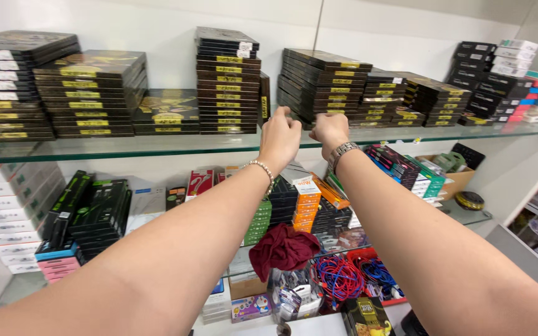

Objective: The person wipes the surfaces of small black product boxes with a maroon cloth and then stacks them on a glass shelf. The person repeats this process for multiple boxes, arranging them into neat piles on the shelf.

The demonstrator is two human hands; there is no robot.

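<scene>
Fingertips hidden behind both knuckles, grip impossible to tell, left hand [279, 138] and right hand [329, 130] raised close together at the near end of a slanting stack of flat black boxes [322, 81] with yellow edge labels on the glass shelf [157, 145]

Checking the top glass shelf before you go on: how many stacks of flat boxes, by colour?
Black-and-gold stacks: 9
Mixed white, red and teal stack: 1
Total: 10
Both the left hand and the right hand reach the middle stack.
</scene>
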